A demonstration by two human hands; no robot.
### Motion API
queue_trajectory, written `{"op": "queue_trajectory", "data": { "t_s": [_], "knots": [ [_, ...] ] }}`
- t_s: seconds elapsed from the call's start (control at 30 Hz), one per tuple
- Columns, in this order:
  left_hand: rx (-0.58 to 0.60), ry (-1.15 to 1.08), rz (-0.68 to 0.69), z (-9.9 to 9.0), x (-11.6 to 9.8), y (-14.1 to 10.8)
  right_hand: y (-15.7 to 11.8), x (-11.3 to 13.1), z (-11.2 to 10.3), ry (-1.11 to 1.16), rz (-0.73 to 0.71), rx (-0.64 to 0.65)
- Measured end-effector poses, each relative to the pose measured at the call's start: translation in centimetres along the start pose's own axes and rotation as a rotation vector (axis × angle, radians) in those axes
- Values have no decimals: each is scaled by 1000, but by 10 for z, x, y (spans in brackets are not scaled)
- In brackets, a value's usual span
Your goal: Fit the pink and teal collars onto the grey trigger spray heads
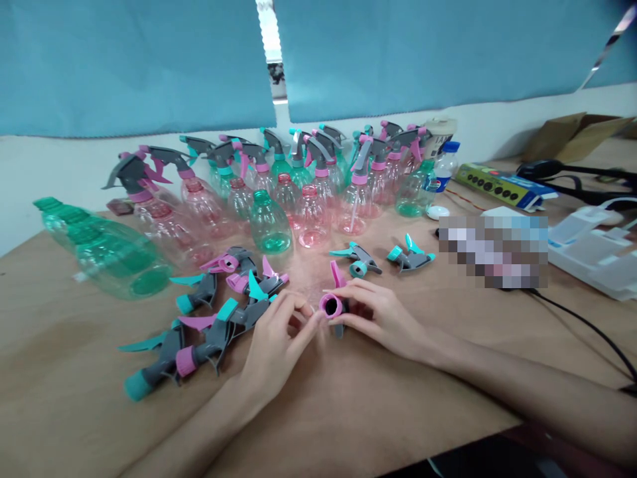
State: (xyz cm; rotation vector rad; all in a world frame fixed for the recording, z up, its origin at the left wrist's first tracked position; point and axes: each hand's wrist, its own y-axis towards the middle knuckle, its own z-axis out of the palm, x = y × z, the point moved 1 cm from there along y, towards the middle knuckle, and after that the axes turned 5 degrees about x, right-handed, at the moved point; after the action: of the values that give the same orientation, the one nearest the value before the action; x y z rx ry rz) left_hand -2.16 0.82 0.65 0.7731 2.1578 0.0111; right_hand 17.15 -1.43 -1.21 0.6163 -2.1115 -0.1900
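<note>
My right hand [381, 317] is closed round a pink-and-grey trigger spray head [330, 306]. Its open threaded collar faces me, and a pink trigger sticks up behind my fingers. Thumb and fingers of my left hand [281, 335] come together in a pinch at the collar's left edge; what they hold, if anything, is too blurred to make out. Left of that hand lies a loose pile of spray heads [216, 338], some with teal and some with pink collars. Two teal-and-grey spray heads, one nearer [359, 259] and one farther right [411, 255], lie beyond my right hand.
Behind stand several clear pink bottles [312, 219] and green bottles [270, 226], many with spray heads on. Green bottles [119, 255] lean or lie at the left. A blue-capped bottle [446, 166], a yellow-green box [502, 187], white plastic trays [597, 249] and a black cable [587, 328] occupy the right.
</note>
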Motion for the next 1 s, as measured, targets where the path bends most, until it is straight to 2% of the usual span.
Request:
{"op": "queue_trajectory", "data": {
  "t_s": [0.17,0.43,0.57,0.67,0.83,1.0],
  "knots": [
    [-46,8,61,-1,1,-1,-2,-1,2,-13,-38,25],
    [-88,-175,0,4,5,-7,-3,0,1,-13,-42,22],
    [-30,-101,14,2,1,-5,-3,3,3,-25,-76,41],
    [-15,-16,80,1,-4,-4,-3,4,4,-37,-89,53],
    [-40,38,153,0,-6,-5,-4,5,4,-16,-110,42],
    [-107,-63,105,1,2,-8,-6,7,1,34,-100,-7]
  ]
}}
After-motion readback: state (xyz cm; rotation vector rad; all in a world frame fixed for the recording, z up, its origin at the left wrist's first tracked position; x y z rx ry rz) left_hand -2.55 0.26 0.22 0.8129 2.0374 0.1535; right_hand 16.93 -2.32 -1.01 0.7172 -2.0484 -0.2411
